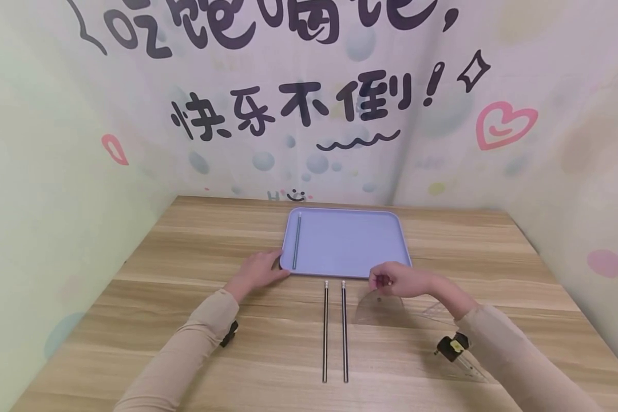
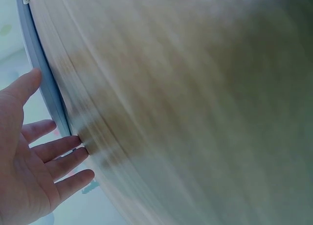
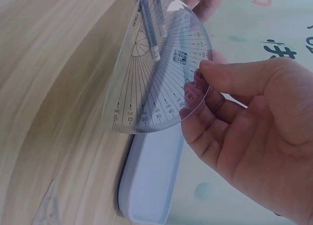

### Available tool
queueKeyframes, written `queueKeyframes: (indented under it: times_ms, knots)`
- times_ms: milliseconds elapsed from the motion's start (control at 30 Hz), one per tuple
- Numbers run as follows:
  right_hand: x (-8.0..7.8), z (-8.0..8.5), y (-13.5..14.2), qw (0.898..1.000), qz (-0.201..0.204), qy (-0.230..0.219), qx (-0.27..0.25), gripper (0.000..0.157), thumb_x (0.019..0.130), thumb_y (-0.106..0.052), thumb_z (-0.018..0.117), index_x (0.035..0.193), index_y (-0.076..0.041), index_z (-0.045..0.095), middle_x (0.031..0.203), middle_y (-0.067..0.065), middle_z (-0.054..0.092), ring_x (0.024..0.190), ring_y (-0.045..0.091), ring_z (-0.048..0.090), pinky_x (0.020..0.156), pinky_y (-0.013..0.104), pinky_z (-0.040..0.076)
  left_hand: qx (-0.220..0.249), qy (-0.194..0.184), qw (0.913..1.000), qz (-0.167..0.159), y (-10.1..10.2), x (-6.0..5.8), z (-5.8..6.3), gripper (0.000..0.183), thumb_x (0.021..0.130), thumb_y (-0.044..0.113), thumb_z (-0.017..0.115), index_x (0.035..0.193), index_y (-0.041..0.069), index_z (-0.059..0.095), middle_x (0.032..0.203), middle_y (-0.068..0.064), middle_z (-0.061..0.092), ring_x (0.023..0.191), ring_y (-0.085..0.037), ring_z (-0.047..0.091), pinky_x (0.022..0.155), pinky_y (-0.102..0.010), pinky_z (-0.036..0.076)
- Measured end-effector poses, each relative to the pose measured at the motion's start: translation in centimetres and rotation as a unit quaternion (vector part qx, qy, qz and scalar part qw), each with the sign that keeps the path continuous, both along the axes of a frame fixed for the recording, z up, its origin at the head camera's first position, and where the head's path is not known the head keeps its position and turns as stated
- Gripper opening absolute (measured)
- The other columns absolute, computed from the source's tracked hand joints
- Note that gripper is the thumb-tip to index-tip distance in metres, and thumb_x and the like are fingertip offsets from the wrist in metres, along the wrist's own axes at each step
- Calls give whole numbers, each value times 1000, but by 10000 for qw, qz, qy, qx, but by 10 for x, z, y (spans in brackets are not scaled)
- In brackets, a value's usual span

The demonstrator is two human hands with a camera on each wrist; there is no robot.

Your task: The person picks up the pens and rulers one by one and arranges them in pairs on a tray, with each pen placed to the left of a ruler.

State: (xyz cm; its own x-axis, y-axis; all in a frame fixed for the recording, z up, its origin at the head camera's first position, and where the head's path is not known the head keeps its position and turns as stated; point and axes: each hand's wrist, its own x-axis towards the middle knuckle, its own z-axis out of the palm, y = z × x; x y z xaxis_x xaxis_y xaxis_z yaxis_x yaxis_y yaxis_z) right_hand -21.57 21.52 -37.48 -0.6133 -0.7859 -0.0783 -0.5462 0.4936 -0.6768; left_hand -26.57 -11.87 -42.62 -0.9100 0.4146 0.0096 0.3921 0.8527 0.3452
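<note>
A clear semicircular protractor (image 1: 376, 311) is pinched at its curved edge between the thumb and fingers of my right hand (image 1: 400, 279). It is raised over the table by the front right of a lilac tray (image 1: 350, 243); in the right wrist view the protractor's scale (image 3: 146, 107) shows plainly. My left hand (image 1: 260, 270) rests at the tray's front left corner, fingers extended, fingertips right at the rim in the left wrist view. Inside the tray, a dark green pencil (image 1: 297, 243) lies along the left side. Two dark striped pencils (image 1: 325, 332) lie side by side before the tray.
A clear set square (image 1: 435, 312) lies right of the protractor, partly behind my right forearm. Another clear triangular piece (image 1: 468, 369) lies nearer me, partly covered by the right wrist camera (image 1: 452, 346). The wooden table (image 1: 211, 229) meets a printed curtain (image 1: 288, 166) at the back.
</note>
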Motion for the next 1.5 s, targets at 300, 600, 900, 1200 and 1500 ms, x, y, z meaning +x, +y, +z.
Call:
queueKeyframes:
  times_ms: [300, 600, 900, 1200, 1500]
  knots:
    - [-15, 5, -17, 9976, -482, 453, -213, 10, 75, 11, 55, 80, 3, 57, 69, 2, 55, 65, 7, 48, 59, 21, 44, -11, 14, 10000, -22, 0, -1, 0, 62, 84, 39, 62, 131, 4, 45, 125, -16, 54, 114, -32, 50, 97, -43, 41]
    - [-33, 2, -29, 9854, -1641, 125, -429, 7, 78, 8, 55, 84, 5, 57, 72, 6, 56, 64, 12, 49, 55, 23, 45, -36, 17, 10000, -14, 0, 0, 0, 62, 84, 40, 62, 131, 4, 45, 127, -16, 53, 116, -31, 49, 98, -43, 39]
    - [-41, -3, -34, 9645, -2467, -480, -815, 13, 78, 6, 54, 91, 9, 56, 76, 9, 54, 66, 14, 52, 57, 28, 51, -55, 10, 10000, 20, -1, -1, 0, 60, 84, 40, 62, 131, 6, 46, 126, -15, 54, 115, -30, 50, 97, -42, 40]
    - [-43, -4, -40, 9472, -2968, -813, -899, 16, 81, 4, 52, 95, 10, 55, 77, 8, 52, 69, 15, 52, 60, 28, 53, -61, -45, 10000, 31, -1, 0, -1, 63, 84, 41, 61, 132, 6, 44, 128, -15, 52, 117, -31, 49, 99, -44, 39]
    - [-50, -8, -45, 9372, -3178, -988, -1043, 19, 81, 2, 53, 98, 10, 55, 80, 9, 54, 69, 16, 53, 61, 27, 52, -116, -53, 9999, 54, -1, -1, -2, 63, 84, 41, 61, 133, 5, 44, 130, -15, 50, 119, -30, 47, 100, -43, 38]
